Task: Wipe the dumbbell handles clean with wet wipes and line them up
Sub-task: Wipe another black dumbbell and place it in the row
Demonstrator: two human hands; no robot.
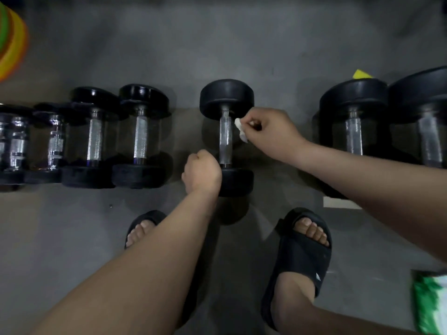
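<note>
The middle dumbbell [226,99] lies on the grey floor [217,44], its handle [225,141] pointing away from the person. The right hand [268,131] is just right of that handle, thumb and fingertips pinching a crumpled white wipe [241,131] that sits at the handle's side; I cannot tell if it touches. The left hand [202,170] is at the dumbbell's near head, left of it, fingers curled into a fist with nothing seen in it. Left of the dumbbell four dumbbells [140,136] lie in a row; right of it lie two bigger dumbbells [353,131]. Nearer than it stand feet in black slippers [300,257], and far to its near right a green wipes pack [431,303].
</note>
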